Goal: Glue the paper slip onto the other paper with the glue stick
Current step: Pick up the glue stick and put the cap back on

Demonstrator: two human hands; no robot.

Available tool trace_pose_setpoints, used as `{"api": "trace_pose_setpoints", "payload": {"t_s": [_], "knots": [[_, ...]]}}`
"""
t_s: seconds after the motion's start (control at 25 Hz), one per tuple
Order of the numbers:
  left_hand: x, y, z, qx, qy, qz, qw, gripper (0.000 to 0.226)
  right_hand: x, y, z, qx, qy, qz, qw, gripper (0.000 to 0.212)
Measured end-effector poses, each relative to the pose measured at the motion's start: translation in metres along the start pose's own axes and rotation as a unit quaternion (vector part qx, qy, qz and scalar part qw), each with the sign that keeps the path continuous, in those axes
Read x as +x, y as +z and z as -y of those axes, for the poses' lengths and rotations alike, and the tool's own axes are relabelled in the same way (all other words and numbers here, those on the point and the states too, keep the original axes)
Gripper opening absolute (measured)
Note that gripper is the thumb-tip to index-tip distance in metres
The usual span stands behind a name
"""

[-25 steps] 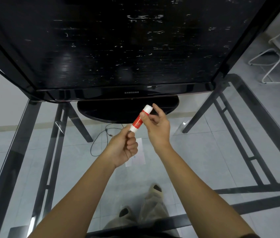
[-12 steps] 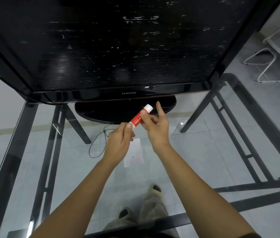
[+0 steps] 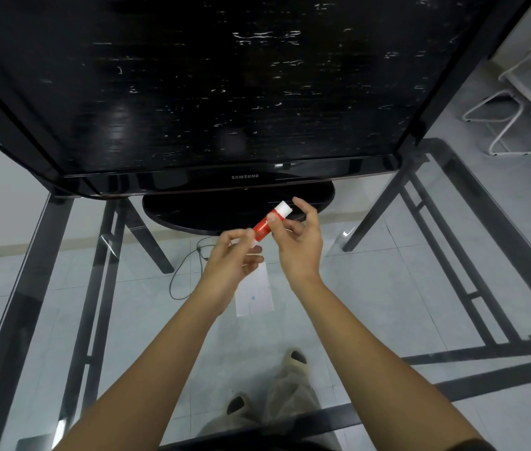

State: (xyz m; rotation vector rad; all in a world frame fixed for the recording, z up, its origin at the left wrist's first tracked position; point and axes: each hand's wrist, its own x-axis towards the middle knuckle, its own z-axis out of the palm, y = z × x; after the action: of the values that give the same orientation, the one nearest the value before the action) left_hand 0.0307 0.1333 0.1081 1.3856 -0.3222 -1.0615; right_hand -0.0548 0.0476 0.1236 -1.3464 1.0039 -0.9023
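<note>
Since the earlier frame the left hand [image 3: 230, 262] has loosened, fingers partly apart at the glue stick [image 3: 265, 226] base; right hand [image 3: 296, 237] pinches its middle above the paper [image 3: 254, 296]

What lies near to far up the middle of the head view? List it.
Shoes → paper on the glass table → left hand and right hand holding the glue stick → TV base → TV screen.
</note>
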Motion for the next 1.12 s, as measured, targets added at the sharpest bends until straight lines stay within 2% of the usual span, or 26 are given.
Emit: {"api": "trace_pose_setpoints", "payload": {"t_s": [0.08, 0.24, 0.32, 0.48, 0.56, 0.64, 0.76, 0.84, 1.12], "knots": [[-0.001, 0.000, 0.005, 0.061, 0.082, 0.000, 0.995, 0.026, 0.000, 0.000, 0.000, 0.004, 0.000, -0.008, 1.000, 0.043], [-0.002, 0.001, 0.005, 0.093, 0.098, -0.012, 0.991, 0.027, 0.002, 0.003, 0.001, 0.003, -0.010, -0.013, 1.000, 0.041], [0.000, 0.003, 0.000, 0.090, 0.064, 0.007, 0.994, 0.033, 0.003, 0.003, 0.000, 0.006, -0.014, -0.016, 1.000, 0.039], [0.004, 0.002, -0.013, 0.034, -0.083, 0.046, 0.995, 0.048, 0.002, 0.003, -0.003, 0.022, -0.011, -0.017, 1.000, 0.036], [0.005, 0.001, -0.016, 0.032, -0.123, 0.048, 0.991, 0.050, 0.002, 0.004, -0.004, 0.020, -0.013, -0.019, 1.000, 0.035], [0.007, 0.003, -0.013, 0.034, -0.098, 0.029, 0.994, 0.046, 0.003, 0.005, -0.005, 0.012, -0.018, -0.025, 0.999, 0.035], [0.009, 0.004, -0.004, 0.043, 0.019, 0.002, 0.999, 0.021, 0.006, 0.005, -0.006, 0.006, -0.017, -0.040, 0.999, 0.034], [0.009, 0.002, 0.001, 0.070, 0.078, 0.012, 0.994, 0.019, 0.009, 0.005, -0.006, 0.007, -0.015, -0.039, 0.999, 0.032], [0.015, -0.004, -0.001, 0.206, 0.116, 0.007, 0.972, 0.017, 0.012, 0.008, -0.007, 0.004, -0.010, -0.045, 0.999, 0.038]]}}
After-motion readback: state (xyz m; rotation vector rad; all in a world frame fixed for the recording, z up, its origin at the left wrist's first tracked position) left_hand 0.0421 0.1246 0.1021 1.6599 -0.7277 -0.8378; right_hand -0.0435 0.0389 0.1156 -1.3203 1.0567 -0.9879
